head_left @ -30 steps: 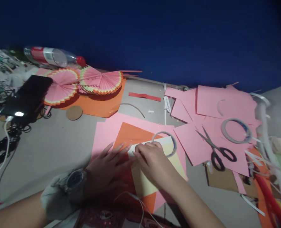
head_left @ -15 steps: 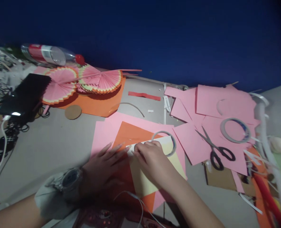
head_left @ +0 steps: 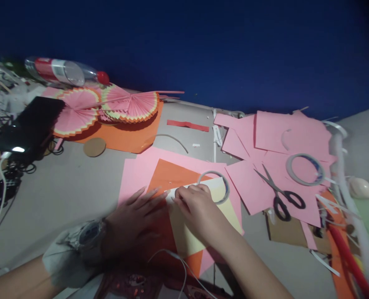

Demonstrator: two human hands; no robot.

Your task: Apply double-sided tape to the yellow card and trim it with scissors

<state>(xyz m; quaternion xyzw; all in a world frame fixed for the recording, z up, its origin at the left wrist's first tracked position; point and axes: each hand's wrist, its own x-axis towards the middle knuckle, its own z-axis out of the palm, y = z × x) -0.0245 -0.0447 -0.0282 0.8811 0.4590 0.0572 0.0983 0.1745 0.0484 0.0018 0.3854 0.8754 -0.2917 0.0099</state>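
My left hand point(head_left: 137, 218) lies flat with fingers spread over the orange sheet point(head_left: 168, 176), its fingertips at the left end of a white strip point(head_left: 215, 181). That strip runs along the upper edge of a pale yellow sheet point(head_left: 184, 236). Curled on the strip is my right hand point(head_left: 200, 207), fingers closed; what they hold, if anything, is hidden. A tape roll point(head_left: 227, 192) sits just behind it, partly covered by the yellow sheet's corner. Under these sheets lies pink paper point(head_left: 128, 178).
Scissors point(head_left: 278, 192) and another tape roll point(head_left: 306, 182) rest on pink sheets point(head_left: 290, 128) at right. Folded paper fans point(head_left: 134, 106), a bottle point(head_left: 66, 71) and a black phone-like device point(head_left: 28, 124) are at left. A red strip point(head_left: 187, 125) lies behind. A white cable point(head_left: 184, 265) crosses in front.
The whole view has shifted slightly, so things sit a little further left. Both hands keep nearly the same pose on the sheets.
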